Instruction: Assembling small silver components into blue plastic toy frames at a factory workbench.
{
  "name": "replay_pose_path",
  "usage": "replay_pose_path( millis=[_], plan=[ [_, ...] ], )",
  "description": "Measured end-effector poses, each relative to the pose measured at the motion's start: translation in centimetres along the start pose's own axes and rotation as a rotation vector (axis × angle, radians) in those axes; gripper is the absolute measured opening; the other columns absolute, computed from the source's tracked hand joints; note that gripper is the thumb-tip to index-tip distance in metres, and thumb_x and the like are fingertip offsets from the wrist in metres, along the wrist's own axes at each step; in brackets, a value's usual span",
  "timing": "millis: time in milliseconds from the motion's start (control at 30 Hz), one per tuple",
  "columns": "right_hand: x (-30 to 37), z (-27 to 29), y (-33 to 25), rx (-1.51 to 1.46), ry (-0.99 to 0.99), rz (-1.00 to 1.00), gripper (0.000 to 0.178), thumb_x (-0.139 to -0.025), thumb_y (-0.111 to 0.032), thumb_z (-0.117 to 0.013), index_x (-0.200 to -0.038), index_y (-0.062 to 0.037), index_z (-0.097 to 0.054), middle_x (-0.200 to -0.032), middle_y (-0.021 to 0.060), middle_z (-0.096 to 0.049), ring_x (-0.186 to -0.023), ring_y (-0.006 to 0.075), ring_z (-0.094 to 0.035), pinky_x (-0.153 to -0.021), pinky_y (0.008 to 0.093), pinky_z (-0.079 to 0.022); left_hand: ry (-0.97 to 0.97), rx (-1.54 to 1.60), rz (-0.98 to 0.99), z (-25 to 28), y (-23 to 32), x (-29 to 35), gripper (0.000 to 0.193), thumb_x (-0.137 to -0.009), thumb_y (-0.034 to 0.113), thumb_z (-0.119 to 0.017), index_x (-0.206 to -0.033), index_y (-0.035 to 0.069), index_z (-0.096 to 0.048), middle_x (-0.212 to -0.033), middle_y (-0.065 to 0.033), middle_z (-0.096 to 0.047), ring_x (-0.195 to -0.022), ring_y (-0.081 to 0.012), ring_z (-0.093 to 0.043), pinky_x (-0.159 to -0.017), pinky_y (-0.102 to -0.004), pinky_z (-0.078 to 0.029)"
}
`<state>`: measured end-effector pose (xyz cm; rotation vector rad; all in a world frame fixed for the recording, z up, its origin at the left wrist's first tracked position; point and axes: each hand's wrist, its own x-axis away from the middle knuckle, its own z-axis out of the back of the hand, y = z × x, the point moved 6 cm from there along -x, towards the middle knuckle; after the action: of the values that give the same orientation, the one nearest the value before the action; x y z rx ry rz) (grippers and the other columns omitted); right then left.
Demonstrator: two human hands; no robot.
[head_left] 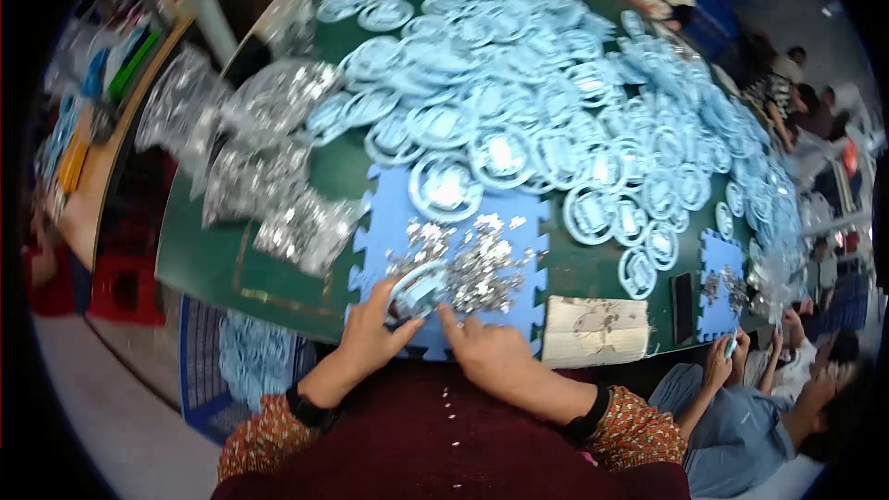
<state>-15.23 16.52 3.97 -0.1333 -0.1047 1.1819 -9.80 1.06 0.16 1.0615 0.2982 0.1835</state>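
Honestly, I can't read a single word or number from my end. The pale blue discs (546, 83) are too blurry, the clear bags (257, 176) too crinkled and shiny, and the dark smudges (607, 316) on the beige board (569, 343) don't resolve into letters.

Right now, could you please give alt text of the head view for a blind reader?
The left hand holds a light-blue ring over a blue mat, the right hand close beside it. Small silver pieces lie on the mat; similar rings are heaped across the green table, with clear bags to the left.
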Motion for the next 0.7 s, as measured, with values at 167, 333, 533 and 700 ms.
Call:
replay_pose_path(
  millis=[167,333,533,700],
  plan=[
    [0.0,-1.9,-0.4,-0.213,-0.027,0.012,0.057,-0.083,-0.011,-0.055,-0.138,0.0026,-0.048,-0.075,0.0148,-0.062,-0.053,0.0304,-0.064,-0.043,0.0417,-0.05,0.01,0.005,0.067,0.7,-1.2,1.8,0.062,-0.072,0.01,-0.082,-0.125,0.001,-0.052,-0.11,-0.0179,-0.066,-0.092,-0.0265,-0.069,-0.08,-0.0356,-0.054],
    [0.4,-2.5,0.1,-0.25,-0.042,0.007,0.055,-0.086,-0.012,-0.052,-0.138,0.0054,-0.045,-0.08,0.0169,-0.063,-0.06,0.0319,-0.065,-0.047,0.0425,-0.051,-0.015,0.112,0.126,-0.1,-2.5,1.3,0.063,-0.067,0.007,-0.08,-0.121,0.002,-0.05,-0.103,-0.0121,-0.065,-0.094,-0.0172,-0.065,-0.083,-0.0321,-0.052],
    [0.6,-1.8,0.0,-0.242,0.077,0.041,0.049,-0.084,-0.009,-0.053,-0.13,0.0068,-0.051,-0.078,0.0161,-0.064,-0.061,0.0304,-0.067,-0.047,0.0407,-0.053,-0.002,-0.039,0.166,0.5,-0.8,1.0,0.052,-0.072,0.021,-0.078,-0.116,0.002,-0.059,-0.096,-0.0157,-0.068,-0.088,-0.0266,-0.068,-0.078,-0.0379,-0.053],
    [0.5,-2.2,-0.1,-0.227,0.057,0.042,0.05,-0.084,-0.01,-0.055,-0.131,0.006,-0.05,-0.079,0.0161,-0.064,-0.062,0.031,-0.067,-0.048,0.0416,-0.052,-0.034,-0.21,0.209,0.3,-1.2,1.3,0.054,-0.08,0.036,-0.079,-0.115,0.0,-0.061,-0.086,-0.0173,-0.073,-0.076,-0.0268,-0.07,-0.071,-0.04,-0.053]
  ],
)
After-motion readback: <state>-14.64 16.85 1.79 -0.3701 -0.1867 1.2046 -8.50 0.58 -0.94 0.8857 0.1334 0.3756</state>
